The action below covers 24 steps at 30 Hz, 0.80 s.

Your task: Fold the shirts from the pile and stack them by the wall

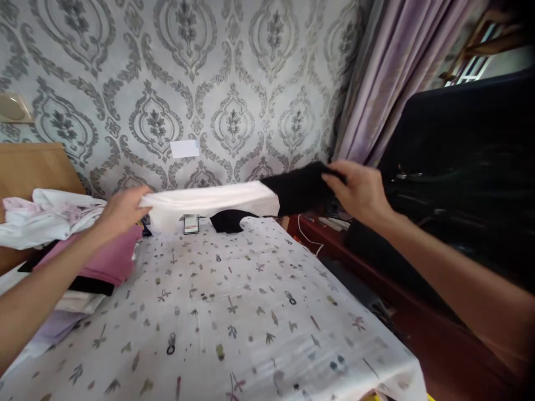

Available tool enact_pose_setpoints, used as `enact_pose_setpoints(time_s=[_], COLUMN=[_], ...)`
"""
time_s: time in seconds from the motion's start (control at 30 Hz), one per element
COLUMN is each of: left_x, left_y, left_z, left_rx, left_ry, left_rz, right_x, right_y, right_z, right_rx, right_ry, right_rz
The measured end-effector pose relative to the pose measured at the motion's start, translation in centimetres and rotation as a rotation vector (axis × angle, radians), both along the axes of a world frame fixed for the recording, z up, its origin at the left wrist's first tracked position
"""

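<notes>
A white and black garment [213, 199] is stretched sideways in the air over the far end of a bed-like surface with a white patterned cover [234, 301]. At its white left end, my left hand [125, 209] pinches the cloth. My right hand [359, 186] grips the black right end between thumb and fingers. Below the stretched cloth hangs or lies a black part [229, 220], beside a small pale printed patch [191, 224]. Whether these belong to the same garment is hard to tell.
Stacked clothes, pink [112, 262] and white [50, 214], are at the left by a wooden board [37, 167]. A large black object [463, 184] stands at the right over a dark red surface [438, 345] with a white cable [309, 239]. A patterned wall is behind.
</notes>
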<state>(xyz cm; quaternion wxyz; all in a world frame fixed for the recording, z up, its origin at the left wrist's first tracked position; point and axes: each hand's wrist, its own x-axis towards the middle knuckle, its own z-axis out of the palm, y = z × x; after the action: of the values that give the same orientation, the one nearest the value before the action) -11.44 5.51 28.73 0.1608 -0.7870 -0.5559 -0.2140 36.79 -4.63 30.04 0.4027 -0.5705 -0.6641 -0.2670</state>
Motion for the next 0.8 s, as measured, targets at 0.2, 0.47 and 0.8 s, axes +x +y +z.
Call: enact_pose_setpoints(time_s=[0.2,0.47,0.8], left_x=[-3.0,-4.0,-3.9], left_y=[-4.6,-9.4,-12.1], left_z=[-13.1,-17.7,-15.4], left_rx=[-0.239,-0.435,-0.620], left_ry=[0.151,0.270,0.172], left_rz=[-0.141,-0.228,-0.218], right_x=[-0.7,-2.4,-2.8], right_y=[-7.7,-12.3,-14.9], right_z=[-13.0,-21.3,-19.5], right_rx=[-0.517,-0.760,-0.897], right_ry=[0.105,0.131,0.104], right_rz=[0.332,0.345,0.358])
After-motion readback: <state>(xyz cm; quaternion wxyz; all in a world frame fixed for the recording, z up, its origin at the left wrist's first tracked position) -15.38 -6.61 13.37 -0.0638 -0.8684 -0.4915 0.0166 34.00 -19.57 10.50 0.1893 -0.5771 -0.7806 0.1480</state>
